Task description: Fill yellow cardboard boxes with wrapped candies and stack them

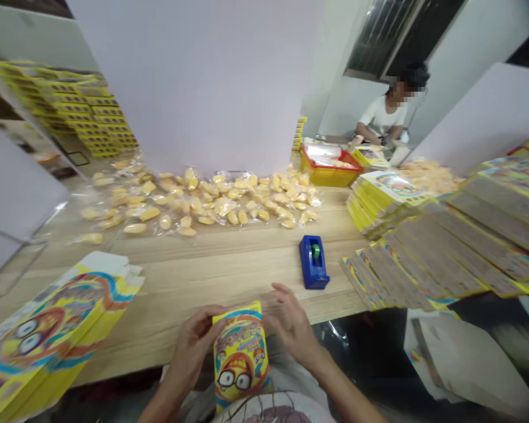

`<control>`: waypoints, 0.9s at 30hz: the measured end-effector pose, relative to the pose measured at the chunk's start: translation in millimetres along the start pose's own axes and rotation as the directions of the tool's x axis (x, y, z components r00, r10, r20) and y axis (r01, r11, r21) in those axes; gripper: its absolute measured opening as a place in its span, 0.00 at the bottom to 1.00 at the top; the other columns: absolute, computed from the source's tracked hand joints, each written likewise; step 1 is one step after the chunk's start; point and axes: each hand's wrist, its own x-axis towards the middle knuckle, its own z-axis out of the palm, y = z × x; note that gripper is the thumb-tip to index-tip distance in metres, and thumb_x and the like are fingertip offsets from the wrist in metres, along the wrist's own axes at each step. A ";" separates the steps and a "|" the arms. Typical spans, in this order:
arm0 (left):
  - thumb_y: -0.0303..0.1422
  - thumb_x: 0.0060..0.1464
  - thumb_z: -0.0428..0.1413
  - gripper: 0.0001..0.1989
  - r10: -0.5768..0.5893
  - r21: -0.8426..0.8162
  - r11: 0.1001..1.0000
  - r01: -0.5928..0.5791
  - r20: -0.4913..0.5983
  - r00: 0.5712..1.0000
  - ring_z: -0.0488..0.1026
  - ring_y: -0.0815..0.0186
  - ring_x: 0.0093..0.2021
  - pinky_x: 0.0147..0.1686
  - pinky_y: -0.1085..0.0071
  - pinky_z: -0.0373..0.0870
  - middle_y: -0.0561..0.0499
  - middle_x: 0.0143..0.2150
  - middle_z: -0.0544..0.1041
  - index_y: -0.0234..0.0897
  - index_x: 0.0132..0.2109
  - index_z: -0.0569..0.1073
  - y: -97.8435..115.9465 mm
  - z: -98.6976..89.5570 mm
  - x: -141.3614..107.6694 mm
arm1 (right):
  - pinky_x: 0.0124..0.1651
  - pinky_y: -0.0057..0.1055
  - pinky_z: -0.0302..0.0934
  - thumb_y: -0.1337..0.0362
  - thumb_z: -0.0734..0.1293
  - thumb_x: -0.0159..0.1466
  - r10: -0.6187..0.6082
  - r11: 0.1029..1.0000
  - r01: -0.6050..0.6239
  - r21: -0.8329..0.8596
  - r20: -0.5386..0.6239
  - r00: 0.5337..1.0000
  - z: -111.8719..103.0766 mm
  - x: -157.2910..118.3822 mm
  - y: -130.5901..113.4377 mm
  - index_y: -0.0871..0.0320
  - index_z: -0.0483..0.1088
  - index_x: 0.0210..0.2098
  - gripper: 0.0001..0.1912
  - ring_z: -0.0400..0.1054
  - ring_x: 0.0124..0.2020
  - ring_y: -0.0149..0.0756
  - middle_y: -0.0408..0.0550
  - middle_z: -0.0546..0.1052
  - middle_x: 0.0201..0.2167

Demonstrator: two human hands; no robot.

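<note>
A yellow cartoon box (241, 352) stands at the table's front edge, close to my body, its printed face with glasses toward me. My left hand (198, 341) grips its left side near the top, thumb on the front. To the right of the box is my right hand (293, 329), fingers apart and holding nothing. Beyond it on the table sits a blue tape dispenser (314, 263) with a green core. Many plastic-wrapped yellow pieces (223, 205) lie spread along the back of the table.
Yellow printed boxes (66, 329) lie stacked at the left. Flat cartons (441, 252) fan out at the right beside a box stack (374, 205). A yellow and red basket (330, 175) stands behind. A person (385, 117) in white sits farther back. White panels rise behind the table.
</note>
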 end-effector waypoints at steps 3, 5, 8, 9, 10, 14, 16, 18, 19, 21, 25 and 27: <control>0.38 0.45 0.65 0.16 -0.109 -0.154 0.983 0.104 -0.028 0.994 0.74 0.62 0.36 0.34 0.73 0.72 0.50 0.36 0.78 0.37 0.41 0.74 -0.5 1.4 7.1 | 0.45 0.37 0.62 0.59 0.64 0.62 0.119 0.981 -0.181 -0.071 -0.512 0.850 -42.6 9.1 27.3 0.56 0.69 0.46 0.14 0.64 0.47 0.41 0.55 0.70 0.47; 0.37 0.44 0.66 0.17 -0.126 -0.230 0.967 0.114 -0.037 0.991 0.74 0.64 0.34 0.32 0.74 0.71 0.53 0.35 0.78 0.38 0.42 0.74 4.5 2.9 13.7 | 0.38 0.34 0.61 0.55 0.66 0.59 0.245 0.946 -0.325 -0.013 -0.629 0.738 -68.7 17.0 48.8 0.59 0.73 0.37 0.14 0.65 0.37 0.38 0.52 0.71 0.39; 0.36 0.45 0.65 0.17 -0.112 -0.277 0.955 0.102 -0.021 0.993 0.74 0.66 0.33 0.32 0.75 0.72 0.54 0.35 0.77 0.39 0.42 0.73 14.8 4.9 24.2 | 0.31 0.32 0.60 0.52 0.70 0.51 0.386 0.905 -0.418 0.079 -0.564 0.730 -84.8 27.2 74.4 0.60 0.75 0.25 0.16 0.63 0.27 0.35 0.47 0.71 0.27; 0.35 0.45 0.65 0.17 -0.111 -0.284 0.953 0.107 0.000 0.994 0.74 0.66 0.33 0.32 0.74 0.72 0.54 0.35 0.77 0.39 0.42 0.73 18.1 5.1 27.3 | 0.30 0.32 0.59 0.52 0.71 0.50 0.396 0.904 -0.418 0.091 -0.549 0.736 -84.0 29.8 79.3 0.60 0.75 0.23 0.16 0.63 0.25 0.34 0.46 0.71 0.24; 0.35 0.46 0.65 0.17 -0.113 -0.287 0.951 0.115 0.024 0.993 0.74 0.66 0.33 0.32 0.74 0.73 0.54 0.35 0.77 0.39 0.43 0.72 21.2 5.1 29.9 | 0.30 0.32 0.59 0.52 0.71 0.49 0.392 0.907 -0.410 0.099 -0.554 0.734 -81.2 31.8 82.2 0.60 0.76 0.22 0.16 0.62 0.25 0.34 0.46 0.71 0.23; 0.35 0.46 0.65 0.17 -0.088 -0.263 0.960 0.095 0.039 0.995 0.74 0.67 0.31 0.30 0.74 0.73 0.54 0.34 0.77 0.38 0.44 0.72 29.8 1.1 36.5 | 0.36 0.34 0.61 0.53 0.71 0.49 0.360 0.922 -0.365 0.130 -0.636 0.682 -65.0 33.8 77.5 0.60 0.75 0.22 0.15 0.65 0.30 0.37 0.47 0.71 0.25; 0.35 0.46 0.65 0.18 -0.072 -0.230 0.970 0.081 0.044 0.996 0.74 0.66 0.31 0.30 0.74 0.73 0.53 0.34 0.77 0.37 0.45 0.71 31.4 -3.1 38.7 | 0.41 0.35 0.61 0.53 0.71 0.51 0.337 0.929 -0.345 0.134 -0.692 0.639 -58.5 28.9 70.9 0.61 0.75 0.24 0.15 0.65 0.35 0.38 0.48 0.71 0.28; 0.36 0.47 0.64 0.20 -0.076 -0.193 0.977 0.088 0.071 0.995 0.75 0.65 0.33 0.31 0.73 0.73 0.51 0.35 0.77 0.37 0.47 0.70 32.2 -7.7 41.0 | 0.43 0.35 0.61 0.53 0.70 0.53 0.334 0.935 -0.308 0.176 -0.730 0.596 -52.1 19.6 65.7 0.61 0.74 0.27 0.15 0.64 0.39 0.38 0.49 0.70 0.32; 0.37 0.47 0.64 0.21 -0.080 -0.174 0.980 0.095 0.088 0.993 0.75 0.64 0.33 0.31 0.73 0.73 0.51 0.36 0.77 0.37 0.48 0.70 32.6 -9.8 42.2 | 0.43 0.34 0.61 0.53 0.70 0.54 0.342 0.935 -0.285 0.210 -0.738 0.581 -48.6 13.9 64.4 0.61 0.74 0.28 0.15 0.64 0.41 0.38 0.49 0.70 0.34; 0.38 0.48 0.63 0.21 -0.093 -0.136 0.985 0.108 0.111 0.989 0.75 0.64 0.34 0.31 0.73 0.73 0.51 0.35 0.77 0.38 0.48 0.70 34.2 -12.8 44.5 | 0.44 0.33 0.61 0.54 0.70 0.54 0.372 0.928 -0.250 0.276 -0.738 0.564 -41.3 2.7 65.4 0.61 0.73 0.28 0.15 0.64 0.43 0.39 0.51 0.69 0.38; 0.40 0.49 0.62 0.21 -0.157 -0.064 0.983 0.172 0.191 0.969 0.75 0.64 0.31 0.30 0.72 0.73 0.51 0.34 0.77 0.39 0.48 0.69 39.2 -13.7 49.2 | 0.43 0.33 0.60 0.54 0.69 0.54 0.402 0.914 -0.282 0.292 -0.741 0.537 -31.2 -9.9 79.9 0.61 0.73 0.25 0.15 0.65 0.39 0.37 0.50 0.69 0.36; 0.42 0.49 0.62 0.21 -0.176 -0.021 0.982 0.185 0.227 0.958 0.75 0.63 0.31 0.30 0.71 0.72 0.51 0.34 0.77 0.40 0.48 0.69 41.4 -12.6 51.9 | 0.42 0.33 0.59 0.54 0.69 0.53 0.401 0.914 -0.293 0.282 -0.742 0.537 -30.4 -12.7 87.1 0.61 0.71 0.23 0.15 0.64 0.37 0.36 0.48 0.69 0.32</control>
